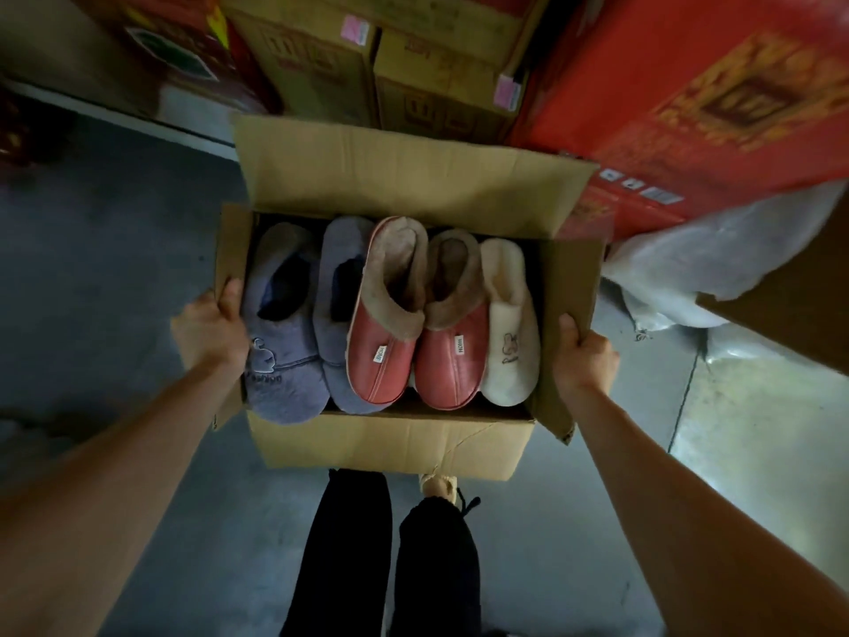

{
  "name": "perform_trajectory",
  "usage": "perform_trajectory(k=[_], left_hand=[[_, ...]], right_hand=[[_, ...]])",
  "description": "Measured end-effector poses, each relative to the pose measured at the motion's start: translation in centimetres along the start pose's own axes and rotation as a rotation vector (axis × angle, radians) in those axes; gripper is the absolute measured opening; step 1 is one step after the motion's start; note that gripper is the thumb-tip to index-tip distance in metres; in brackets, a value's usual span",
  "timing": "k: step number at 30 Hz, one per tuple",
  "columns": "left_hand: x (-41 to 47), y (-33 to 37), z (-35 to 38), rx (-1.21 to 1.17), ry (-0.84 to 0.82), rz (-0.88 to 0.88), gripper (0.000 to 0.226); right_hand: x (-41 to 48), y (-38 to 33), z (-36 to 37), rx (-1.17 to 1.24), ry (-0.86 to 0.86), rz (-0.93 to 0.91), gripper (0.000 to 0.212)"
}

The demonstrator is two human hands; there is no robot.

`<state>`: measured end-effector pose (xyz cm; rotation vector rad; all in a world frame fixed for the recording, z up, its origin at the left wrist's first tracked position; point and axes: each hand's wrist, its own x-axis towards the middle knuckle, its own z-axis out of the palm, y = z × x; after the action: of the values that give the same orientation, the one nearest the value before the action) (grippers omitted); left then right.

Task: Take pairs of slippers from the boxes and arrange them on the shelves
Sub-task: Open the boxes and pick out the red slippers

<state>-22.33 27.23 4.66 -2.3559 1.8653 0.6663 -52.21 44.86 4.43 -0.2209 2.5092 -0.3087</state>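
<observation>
Cardboard box (390, 443), brown, open-topped, centre of view, all four flaps spread outward; rear flap (413, 177) standing tall, side flaps angled out; five slippers packed in one row inside, toes toward the wearer. From left: two blue-grey plush slippers, the first (285, 370) with stitched lettering on the toe, the second (340, 305) tucked against it; then a red pair with tan fleece collars, left one (381, 342) and right one (452, 360), each bearing a small white "HOME" tab; last a single cream plush slipper (510, 342) against the right wall, small embroidered motif on top; its mate not visible. Left hand (209, 333) grips the left flap edge, thumb hooked over into the box, touching the first blue-grey slipper's side; right hand (583, 356) grips the right flap, thumb over its rim; hands well apart, one on each side of the box, both arms bare and extended. Whether the box rests on the floor or is lifted cannot be told. Grey concrete floor (115, 268) around; black trousers (358, 544) and a beige shoe (438, 487) below the box's near wall. Beyond: stacked brown cartons (321, 62) with pink labels; large red carton (689, 108) with gold print at right; whitish plastic wrap (716, 264) beside it.
</observation>
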Motion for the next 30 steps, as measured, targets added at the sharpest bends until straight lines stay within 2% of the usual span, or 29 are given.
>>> perform_trajectory(k=[6, 14, 20, 25, 30], left_hand=[[-5.1, -6.5, -8.0, -0.114, 0.099, -0.182, 0.049], [-14.8, -14.2, -22.0, -0.318, 0.296, -0.39, 0.058], [-21.7, -18.5, -34.5, -0.448, 0.451, -0.437, 0.052], [-24.9, -23.8, -42.4, -0.465, 0.586, -0.537, 0.05], [-24.4, -31.0, -48.2, -0.479, 0.689, -0.639, 0.048]], right_hand=[[-5.4, -5.6, -4.1, -0.123, -0.101, -0.248, 0.055], [-16.2, -16.7, -10.9, -0.278, -0.183, -0.696, 0.056], [-27.3, -24.8, -15.4, -0.288, -0.162, -0.982, 0.052], [-37.4, -31.6, -16.4, -0.319, -0.183, -1.19, 0.05], [-46.9, -38.2, -13.6, -0.326, -0.199, -1.335, 0.048]])
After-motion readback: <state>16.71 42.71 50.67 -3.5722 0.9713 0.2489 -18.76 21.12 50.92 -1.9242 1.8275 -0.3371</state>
